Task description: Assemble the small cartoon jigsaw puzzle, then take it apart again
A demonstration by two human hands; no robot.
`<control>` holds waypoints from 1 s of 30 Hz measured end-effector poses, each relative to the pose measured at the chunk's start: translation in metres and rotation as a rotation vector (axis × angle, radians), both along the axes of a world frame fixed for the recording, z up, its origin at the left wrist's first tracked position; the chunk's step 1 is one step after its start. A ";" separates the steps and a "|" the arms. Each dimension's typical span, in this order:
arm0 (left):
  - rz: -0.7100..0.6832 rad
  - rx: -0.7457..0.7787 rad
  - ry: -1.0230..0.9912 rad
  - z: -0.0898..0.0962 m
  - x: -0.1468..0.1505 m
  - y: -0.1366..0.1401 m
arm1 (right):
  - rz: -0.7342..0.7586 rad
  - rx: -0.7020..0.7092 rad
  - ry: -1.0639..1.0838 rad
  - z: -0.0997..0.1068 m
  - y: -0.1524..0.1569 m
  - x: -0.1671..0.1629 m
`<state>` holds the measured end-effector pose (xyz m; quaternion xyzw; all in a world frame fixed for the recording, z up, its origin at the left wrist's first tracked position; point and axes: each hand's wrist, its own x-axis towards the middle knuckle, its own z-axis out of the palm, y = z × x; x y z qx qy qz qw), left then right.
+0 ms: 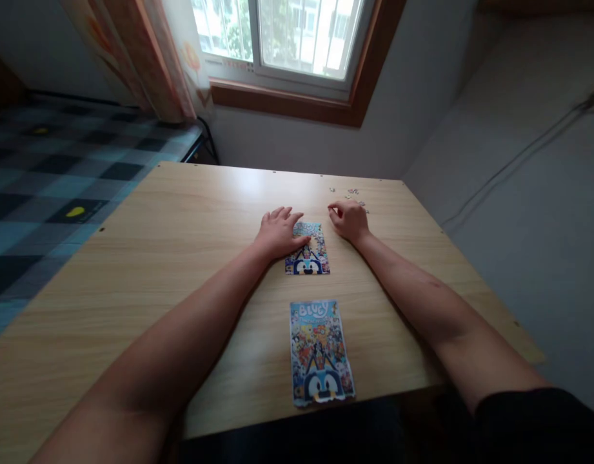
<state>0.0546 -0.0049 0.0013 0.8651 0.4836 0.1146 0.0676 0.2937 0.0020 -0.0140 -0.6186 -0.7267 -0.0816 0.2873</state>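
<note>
A partly assembled jigsaw puzzle (307, 265) with a blue cartoon dog lies flat on the wooden table. My left hand (279, 233) rests over its left side with fingers spread, the thumb reaching across the picture. A bare patch shows in the puzzle's middle. To the right of it, my right hand (349, 218) is closed, thumb and index finger pinched together. Whatever may be between those fingertips is too small to make out. Just beyond that hand lie several loose puzzle pieces (353, 191), some partly hidden by it.
Nearer the front edge of the table (204, 212) lies a printed picture sheet (320, 351) with the same dog and a torn-looking lower edge. A bed (108, 151) with checked bedding stands at the left. A window (306, 38) and white walls lie beyond the table.
</note>
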 end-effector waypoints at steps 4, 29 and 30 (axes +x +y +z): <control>0.000 0.009 0.031 0.001 -0.001 0.001 | -0.019 -0.030 -0.032 0.000 0.001 -0.001; 0.311 0.110 -0.230 -0.005 -0.031 0.030 | -0.170 -0.296 -0.040 0.009 -0.002 -0.015; 0.337 0.123 -0.209 -0.005 -0.033 0.030 | -0.168 -0.294 -0.043 0.009 -0.002 -0.016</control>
